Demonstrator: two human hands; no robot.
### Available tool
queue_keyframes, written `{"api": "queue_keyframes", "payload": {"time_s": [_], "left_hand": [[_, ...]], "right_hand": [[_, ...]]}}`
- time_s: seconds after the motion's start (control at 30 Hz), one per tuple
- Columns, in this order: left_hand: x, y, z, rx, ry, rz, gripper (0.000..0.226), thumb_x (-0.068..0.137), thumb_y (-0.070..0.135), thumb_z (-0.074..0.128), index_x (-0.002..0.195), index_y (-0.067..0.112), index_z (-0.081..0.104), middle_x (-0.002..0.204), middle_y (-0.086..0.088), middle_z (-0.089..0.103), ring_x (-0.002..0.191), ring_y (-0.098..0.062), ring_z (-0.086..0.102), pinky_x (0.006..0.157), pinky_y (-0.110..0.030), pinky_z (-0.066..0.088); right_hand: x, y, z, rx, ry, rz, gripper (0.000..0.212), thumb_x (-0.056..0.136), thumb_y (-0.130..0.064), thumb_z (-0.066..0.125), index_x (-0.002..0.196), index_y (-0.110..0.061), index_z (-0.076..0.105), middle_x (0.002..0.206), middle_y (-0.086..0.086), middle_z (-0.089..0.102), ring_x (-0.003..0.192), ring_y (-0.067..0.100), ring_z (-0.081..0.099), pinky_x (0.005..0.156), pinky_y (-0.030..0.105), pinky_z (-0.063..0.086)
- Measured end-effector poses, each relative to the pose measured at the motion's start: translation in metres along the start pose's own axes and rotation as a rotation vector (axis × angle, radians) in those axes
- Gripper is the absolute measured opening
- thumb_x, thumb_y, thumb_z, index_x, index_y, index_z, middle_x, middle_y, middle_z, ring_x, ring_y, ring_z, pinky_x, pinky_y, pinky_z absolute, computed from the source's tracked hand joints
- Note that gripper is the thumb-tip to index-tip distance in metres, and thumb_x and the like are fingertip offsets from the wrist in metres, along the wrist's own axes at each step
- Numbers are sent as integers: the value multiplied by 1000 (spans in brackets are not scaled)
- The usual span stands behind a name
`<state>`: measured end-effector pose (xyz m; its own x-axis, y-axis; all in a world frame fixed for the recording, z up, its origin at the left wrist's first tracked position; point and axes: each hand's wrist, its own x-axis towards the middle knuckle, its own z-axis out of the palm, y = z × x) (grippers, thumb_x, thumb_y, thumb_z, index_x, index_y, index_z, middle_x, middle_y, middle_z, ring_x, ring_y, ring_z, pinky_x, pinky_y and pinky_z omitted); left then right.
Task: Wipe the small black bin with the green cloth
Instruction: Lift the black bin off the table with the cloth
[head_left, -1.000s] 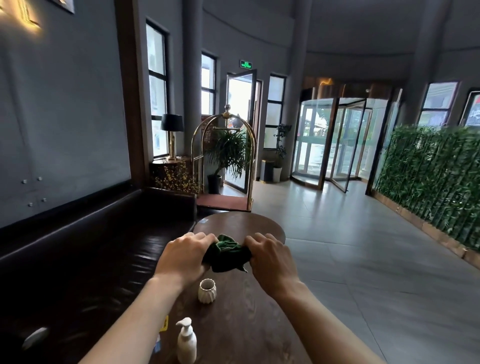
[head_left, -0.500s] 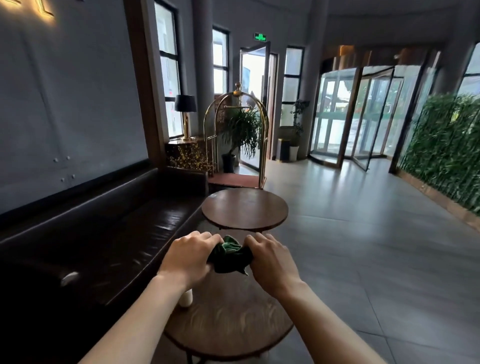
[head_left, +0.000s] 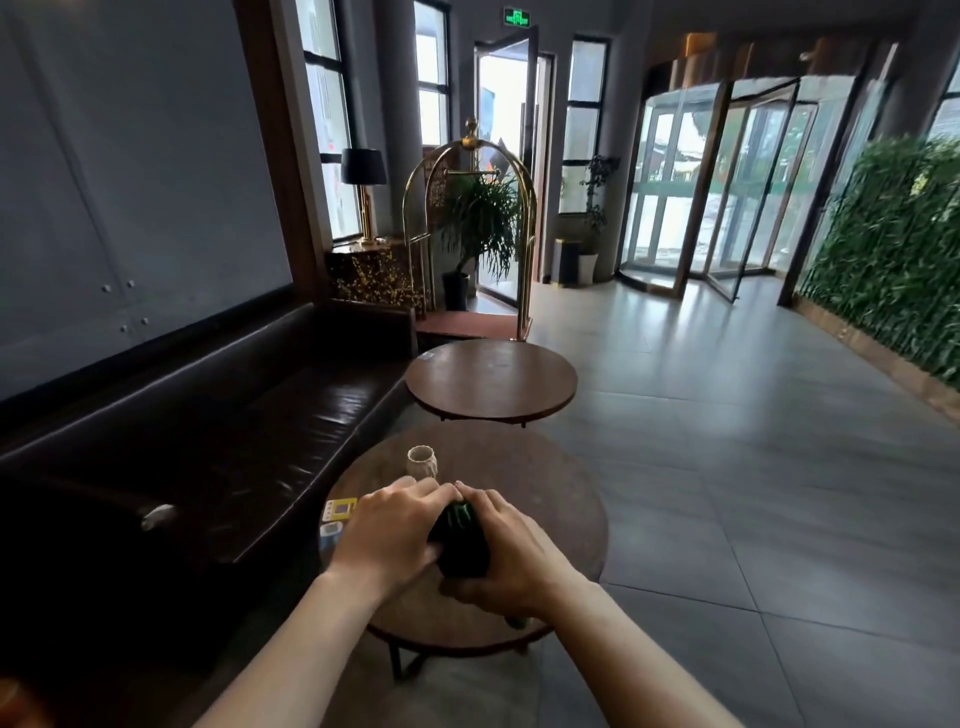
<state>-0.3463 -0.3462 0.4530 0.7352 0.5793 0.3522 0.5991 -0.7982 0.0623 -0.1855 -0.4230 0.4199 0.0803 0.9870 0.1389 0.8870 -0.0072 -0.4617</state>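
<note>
Hands: my left hand and right hand hold the green cloth bunched above the counter, near the cup.

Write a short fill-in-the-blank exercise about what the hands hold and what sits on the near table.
1. Both hands, left hand and right hand, grip a ____ cloth.
2. The white ribbed cup stands on the ____ round table.
3. The far round table carries ____ cups.

Missing words: green; near; no
</note>
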Motion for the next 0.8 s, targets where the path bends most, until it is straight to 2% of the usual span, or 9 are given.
{"api": "queue_keyframes", "payload": {"time_s": [0.1,0.2,0.4,0.53,0.63,0.8], "left_hand": [[-22,-16,11,-47,-27,0,39,79,28,71,115,33,59,99,11,68,98,-16,66,74,-36,55],[-42,-34,22,-51,-63,-2,42,73,25,76,111,32,59,98,11,69,93,-15,67,71,-34,56],[-87,-65,58,-66,-112,39,49,69,22,81,114,31,63,96,13,69,87,-12,69,78,-31,58],[-119,-83,89,-75,-139,79,46,69,32,85,111,29,67,94,13,72,87,-12,71,95,-34,56],[-141,-92,109,-103,-186,87,48,71,35,85,115,29,65,99,12,72,91,-11,70,89,-31,58],[-172,-98,133,-132,-229,104,45,74,33,82,115,27,65,98,10,71,89,-12,70,81,-30,58]], "right_hand": [[2,-10,19,-69,28,-8,64,82,-42,79,138,-25,51,127,-1,60,110,29,64,90,44,54],[-1,-19,41,-135,38,-13,42,86,-29,74,124,-22,59,115,1,64,103,32,65,84,45,54],[-10,-34,98,-297,42,-39,33,86,-20,68,116,-24,55,110,-3,62,101,26,62,71,44,53],[-21,-40,136,-359,5,-67,28,89,-17,64,115,-22,57,107,-2,61,98,25,62,65,41,51],[-32,-45,160,-375,-35,-65,30,87,-15,67,116,-20,60,105,-1,63,93,25,65,65,40,57],[-51,-55,191,-402,-80,-31,37,73,-15,82,106,-21,66,92,-4,66,78,20,67,54,34,54]]}}
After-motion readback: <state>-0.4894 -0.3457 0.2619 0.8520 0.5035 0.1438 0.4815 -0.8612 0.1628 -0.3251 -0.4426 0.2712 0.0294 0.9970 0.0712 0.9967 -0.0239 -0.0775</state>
